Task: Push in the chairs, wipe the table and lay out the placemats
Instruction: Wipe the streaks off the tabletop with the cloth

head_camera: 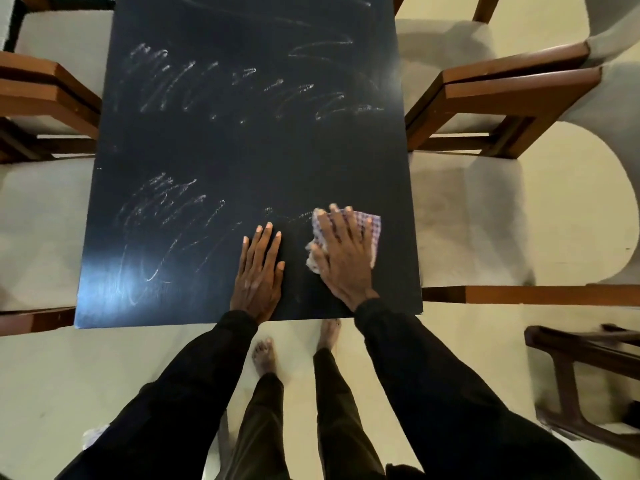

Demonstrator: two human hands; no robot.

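Two hands flat on desk (242, 140) | right hand (343, 258): fingers straight, spread, pressing checked cloth (372, 225) down near the desk's near right corner | cloth bunched, long axis unclear | left hand (259, 271): released, empty, fingers pointing away | desk's long axis runs away from the person | chairs (512, 95) flank both sides

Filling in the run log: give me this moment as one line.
step: wiping table | right hand: presses checked cloth flat | left hand: flat on table | wipe streaks: left and far areas
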